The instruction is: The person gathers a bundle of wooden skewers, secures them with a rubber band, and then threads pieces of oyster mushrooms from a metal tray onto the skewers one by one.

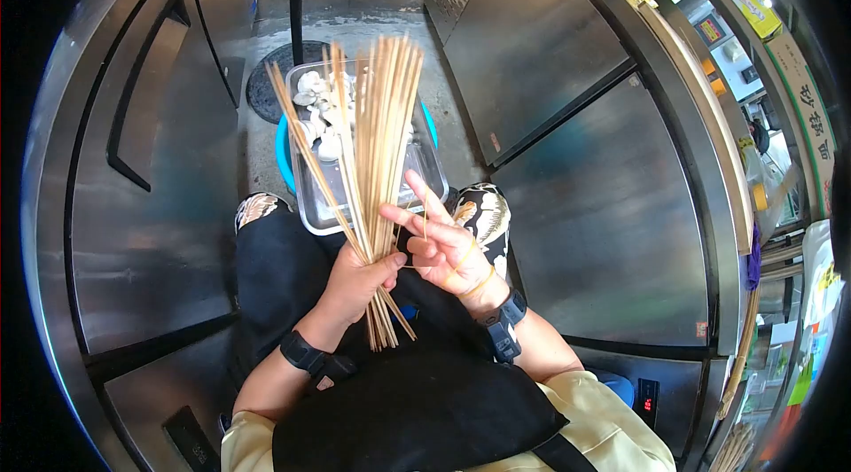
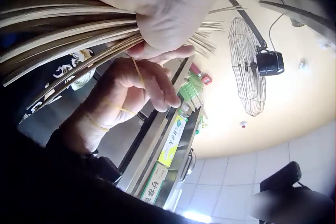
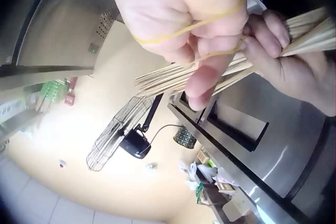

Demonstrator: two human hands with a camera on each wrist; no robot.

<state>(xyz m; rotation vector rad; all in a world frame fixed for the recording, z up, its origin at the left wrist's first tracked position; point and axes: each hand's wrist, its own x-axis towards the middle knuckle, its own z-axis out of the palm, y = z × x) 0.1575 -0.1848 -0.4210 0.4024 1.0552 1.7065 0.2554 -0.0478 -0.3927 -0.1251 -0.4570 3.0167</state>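
A fanned bundle of thin bamboo skewers (image 1: 381, 135) stands over the person's lap, its lower ends poking out below the left hand (image 1: 359, 281). That hand grips the bundle low down, with the thumb across its front. Beside it is the right hand (image 1: 448, 250), palm showing, two fingers stretched out and the others curled. A yellow rubber band (image 3: 191, 26) crosses the right palm and hooks round the fingers. In the left wrist view, a strand of the rubber band (image 2: 138, 71) runs up from the right fingers to the left thumb at the skewers (image 2: 68, 35).
Beyond the knees, a clear plastic tray (image 1: 317, 222) with white pieces sits over a blue tub (image 1: 284, 157). Steel cabinets (image 1: 594, 206) flank both sides closely. A dark round cover (image 1: 264, 86) lies on the floor behind. Shelves with boxes (image 1: 798, 91) rise at the right.
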